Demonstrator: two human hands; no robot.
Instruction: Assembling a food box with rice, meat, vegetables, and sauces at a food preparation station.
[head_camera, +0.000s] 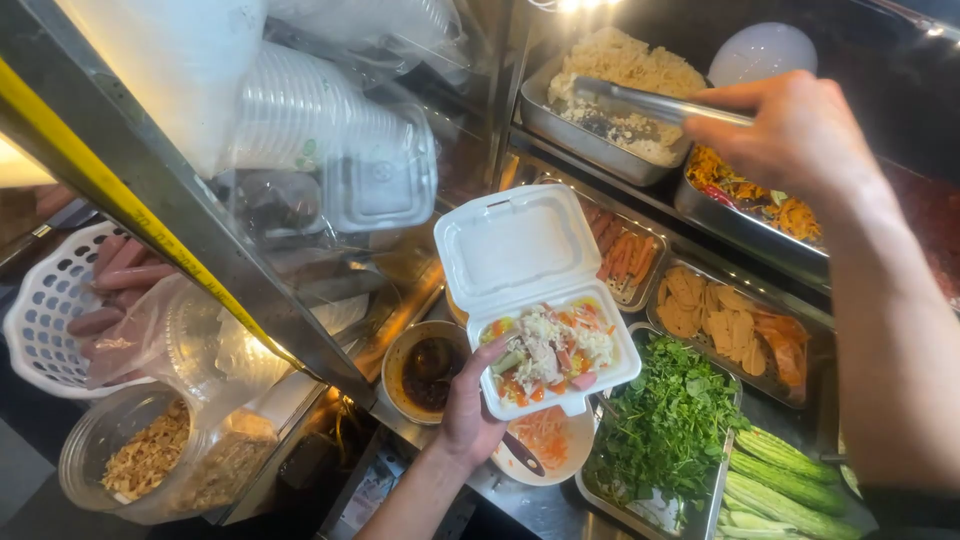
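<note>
Head view: noodle tray (560, 125) is reached with metal tongs (640, 100), pinched nearly closed in the right hand (790, 130). Open white foam box (530, 290), already heaped, is cupped underneath by the left hand (470, 400). Risks: box tipped by one-sided support, strands dropped in transit.

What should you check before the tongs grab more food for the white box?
1. White foam box held level by the left hand: ok, it sits flat and its lid stands open.
2. Room in the box: ok, the food lies below the rim.
3. Right hand grips the metal tongs: ok.
4. Tong tips over the steel tray of shredded food: ok.
5. Anything already caught in the tongs: cannot tell.
6. Path from tray to box: ok, only the tray of sliced sausage lies below it.
</note>
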